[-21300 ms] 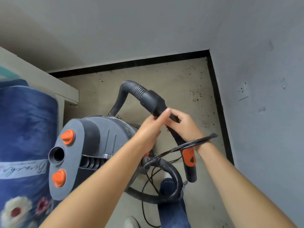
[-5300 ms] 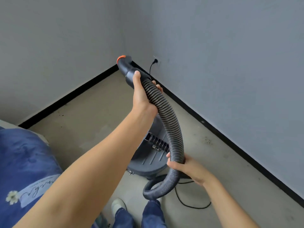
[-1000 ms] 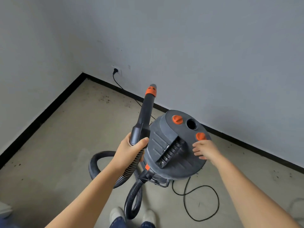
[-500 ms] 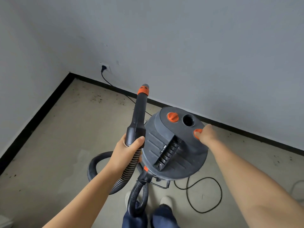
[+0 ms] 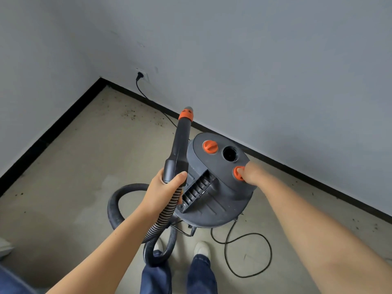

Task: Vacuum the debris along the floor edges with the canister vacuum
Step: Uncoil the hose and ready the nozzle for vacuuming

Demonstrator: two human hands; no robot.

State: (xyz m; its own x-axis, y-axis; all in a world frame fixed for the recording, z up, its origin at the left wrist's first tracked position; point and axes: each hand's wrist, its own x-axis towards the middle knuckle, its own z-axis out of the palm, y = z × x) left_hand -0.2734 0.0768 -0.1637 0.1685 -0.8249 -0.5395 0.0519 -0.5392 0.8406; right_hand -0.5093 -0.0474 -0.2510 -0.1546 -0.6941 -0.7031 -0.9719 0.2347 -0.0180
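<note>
Your left hand [image 5: 164,188] is wrapped tight round the hose handle [image 5: 176,164], right where the ribbed hose [image 5: 163,217] meets it, and the orange-collared nozzle [image 5: 186,115] points up and away toward the wall. Your right hand [image 5: 252,175] reaches across, fingers curled, thumb on the near orange knob [image 5: 237,174] atop the canister vacuum [image 5: 214,187], which stands on the floor just right of your grip. The hose loops on the floor to the left. Dark debris [image 5: 132,114] speckles the far corner along the black baseboard [image 5: 53,132], and the power cord [image 5: 250,255] coils by your feet
</note>
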